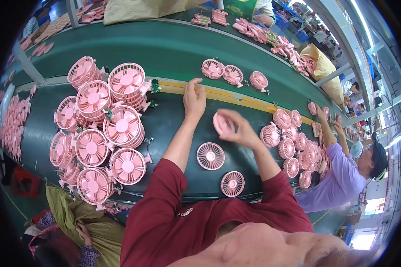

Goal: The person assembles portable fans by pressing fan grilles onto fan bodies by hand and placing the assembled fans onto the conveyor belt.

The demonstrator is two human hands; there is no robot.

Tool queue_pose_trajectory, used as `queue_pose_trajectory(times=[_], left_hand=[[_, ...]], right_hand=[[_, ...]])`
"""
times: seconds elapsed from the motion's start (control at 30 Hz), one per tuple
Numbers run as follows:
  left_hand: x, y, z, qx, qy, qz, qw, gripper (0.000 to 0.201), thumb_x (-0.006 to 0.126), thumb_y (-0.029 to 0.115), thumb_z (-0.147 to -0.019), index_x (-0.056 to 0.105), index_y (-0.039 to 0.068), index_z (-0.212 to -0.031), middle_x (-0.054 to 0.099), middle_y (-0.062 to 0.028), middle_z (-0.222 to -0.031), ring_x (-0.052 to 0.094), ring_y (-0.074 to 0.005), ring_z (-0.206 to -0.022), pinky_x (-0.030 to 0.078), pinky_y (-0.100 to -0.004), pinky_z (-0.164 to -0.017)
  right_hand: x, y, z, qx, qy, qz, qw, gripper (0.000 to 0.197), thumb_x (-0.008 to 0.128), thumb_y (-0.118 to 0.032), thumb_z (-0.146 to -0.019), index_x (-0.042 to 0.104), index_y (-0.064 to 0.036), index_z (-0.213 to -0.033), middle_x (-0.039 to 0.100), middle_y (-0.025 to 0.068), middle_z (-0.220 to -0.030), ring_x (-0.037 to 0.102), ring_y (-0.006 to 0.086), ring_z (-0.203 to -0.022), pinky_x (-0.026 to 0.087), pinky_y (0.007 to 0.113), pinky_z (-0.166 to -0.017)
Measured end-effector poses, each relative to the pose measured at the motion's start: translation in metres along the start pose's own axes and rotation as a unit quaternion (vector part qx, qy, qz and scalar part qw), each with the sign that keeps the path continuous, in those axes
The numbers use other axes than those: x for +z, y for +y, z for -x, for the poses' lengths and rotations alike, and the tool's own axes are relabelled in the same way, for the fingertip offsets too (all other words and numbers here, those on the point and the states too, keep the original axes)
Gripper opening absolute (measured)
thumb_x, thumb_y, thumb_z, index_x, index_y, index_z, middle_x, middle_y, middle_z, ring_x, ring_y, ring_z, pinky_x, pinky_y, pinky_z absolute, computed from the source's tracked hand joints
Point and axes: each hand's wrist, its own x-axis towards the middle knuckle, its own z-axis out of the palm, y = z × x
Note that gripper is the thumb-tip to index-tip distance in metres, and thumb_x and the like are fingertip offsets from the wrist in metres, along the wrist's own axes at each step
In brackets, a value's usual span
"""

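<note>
My right hand (243,130) grips a round pink fan part (223,124) by its edge, tilted above the dark worktop; motion blurs it. My left hand (194,100) is beside the yellow strip along the belt, fingers stretched out and nothing seen in them. Between my forearms a pink round fan grille (210,156) lies flat, and a second grille (232,184) lies nearer my body. Left of my left arm stand several stacks of pink fan housings (122,125) with blades showing and small green circuit boards at their sides.
Beyond the yellow strip runs a green conveyor belt (173,49) carrying pink fans (233,74). A heap of pink fans (292,138) sits at right, beside a co-worker in a purple shirt (334,178). Small pink parts (15,124) cover the far left. Another person handles an olive sack (93,227).
</note>
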Motion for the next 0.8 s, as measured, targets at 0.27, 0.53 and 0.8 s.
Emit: queue_pose_trajectory(times=[0.27,0.53,0.8], left_hand=[[0.000,0.006,-0.003,-0.018,-0.003,0.000,1.000,0.026,0.056,0.003,-0.088,0.055,0.004,-0.114,0.057,-0.0129,-0.115,0.057,-0.0258,-0.102,0.050,-0.0326,-0.081],[-0.004,0.003,0.000,-0.033,-0.005,-0.008,0.999,0.025,0.055,0.004,-0.088,0.056,0.004,-0.113,0.058,-0.0132,-0.113,0.058,-0.0261,-0.101,0.050,-0.0331,-0.082],[0.011,0.005,-0.003,-0.037,-0.008,0.011,0.999,0.022,0.055,0.006,-0.090,0.057,0.004,-0.112,0.062,-0.0143,-0.105,0.061,-0.0272,-0.096,0.051,-0.0349,-0.079]], right_hand=[[-0.057,0.086,-0.093,0.002,0.232,0.182,0.956,0.062,0.075,-0.023,-0.076,0.052,0.0009,-0.129,0.058,0.0220,-0.123,0.058,0.0328,-0.114,0.043,0.038,-0.099],[-0.087,0.109,-0.117,0.164,0.275,-0.346,0.882,0.055,0.039,-0.047,-0.100,0.050,0.0008,-0.124,0.058,0.0143,-0.118,0.062,0.0261,-0.102,0.059,0.045,-0.077],[-0.126,0.188,-0.130,0.197,0.294,0.064,0.933,0.046,0.063,-0.031,-0.088,0.054,0.0024,-0.119,0.061,0.0247,-0.110,0.066,0.0358,-0.088,0.056,0.045,-0.080]])
